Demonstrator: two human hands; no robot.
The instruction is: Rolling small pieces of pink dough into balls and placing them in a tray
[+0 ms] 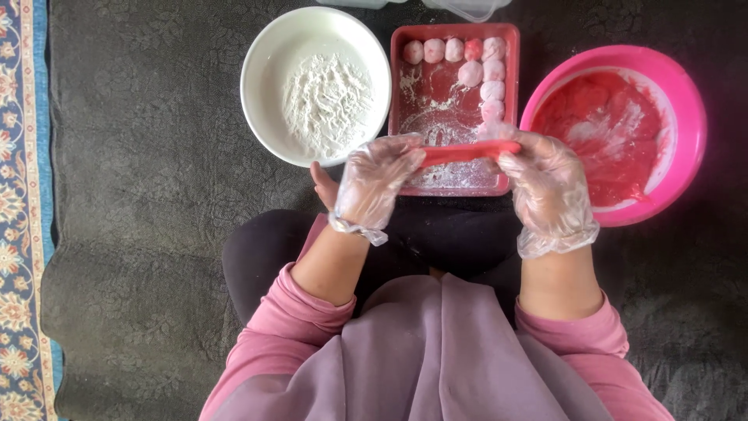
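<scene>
My left hand [375, 181] and my right hand [548, 187] both wear clear plastic gloves and hold a flat piece of red dough [466, 151] stretched between them. The dough hangs over the near end of a red rectangular tray [512, 101]. Several floured pink dough balls [481, 68] lie in rows at the tray's far end and right side. A white bowl of white flour [315, 86] stands left of the tray. On the right, a pink bowl [686, 117] holds red dough smeared with flour.
Everything rests on a dark grey mat [140, 195]. A patterned rug edge [19, 210] runs down the far left. Clear plastic containers [467, 8] sit beyond the tray. My knees in dark trousers [265, 249] lie just below the tray.
</scene>
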